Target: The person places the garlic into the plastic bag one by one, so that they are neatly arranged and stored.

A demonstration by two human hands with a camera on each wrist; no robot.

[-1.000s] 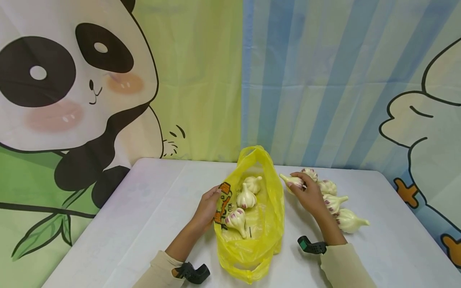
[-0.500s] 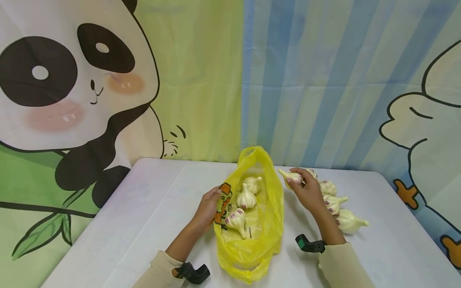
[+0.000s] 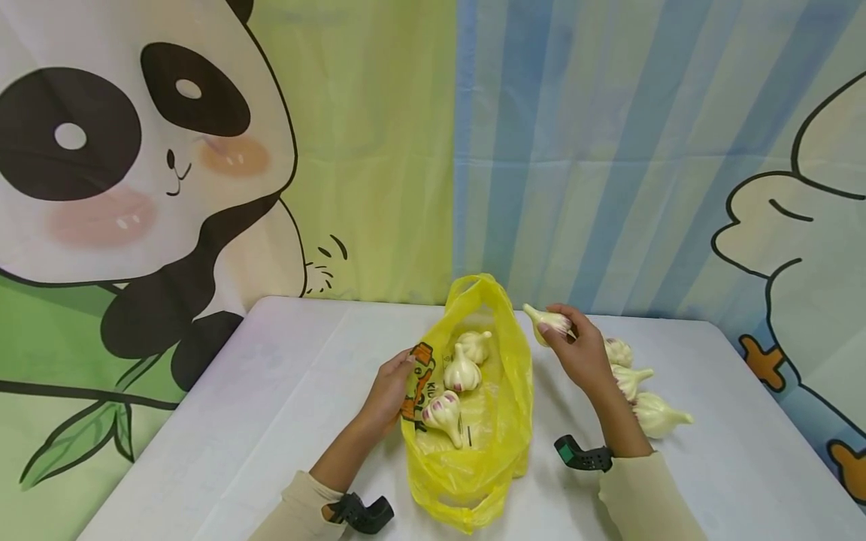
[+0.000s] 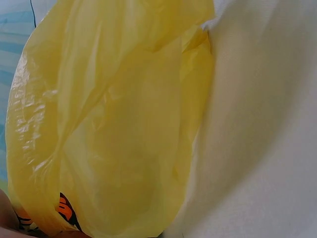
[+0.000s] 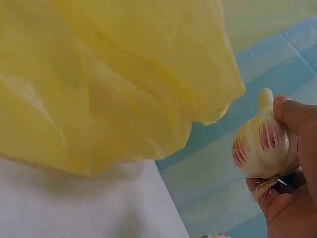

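Note:
A yellow plastic bag [image 3: 501, 421] lies open on the white table [image 3: 271, 406] with three garlic bulbs [image 3: 463, 370] inside it. My left hand [image 3: 392, 387] grips the bag's left edge by its orange print; the left wrist view is filled with the yellow bag [image 4: 114, 124]. My right hand [image 3: 575, 349] holds a garlic bulb [image 3: 549, 321] lifted off the table, just right of the bag's mouth. In the right wrist view the held garlic bulb [image 5: 262, 144], white with purple streaks, sits between thumb and fingers beside the bag [image 5: 114, 79].
Three more garlic bulbs [image 3: 652, 413] lie in a row on the table behind my right hand. A cartoon panda and striped cloth backdrop [image 3: 406, 150] hangs right behind the table's far edge.
My right hand has picked one garlic bulb up from the row and raised it up and slightly left toward the bag's mouth. The left hand and the bag have stayed put.

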